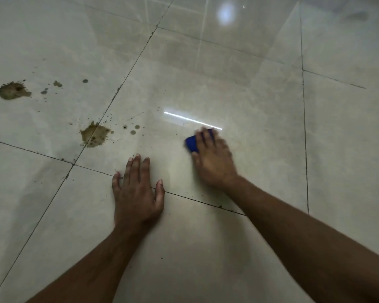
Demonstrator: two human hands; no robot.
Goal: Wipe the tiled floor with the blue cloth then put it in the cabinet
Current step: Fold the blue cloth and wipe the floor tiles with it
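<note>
The glossy pale tiled floor fills the whole view. My right hand presses down on the folded blue cloth, which shows only at the hand's left and under the fingertips; the hand is motion-blurred. My left hand lies flat on the floor with fingers spread, holding nothing, across a grout line. A brown splat sits left of the cloth, straddling a grout line. A second brown splat lies at the far left, with small droplets between and around them. No cabinet is in view.
Dark grout lines cross the floor diagonally. Bright light reflections show on the tile above the cloth and near the top. Small dark specks dot the grout by the stains.
</note>
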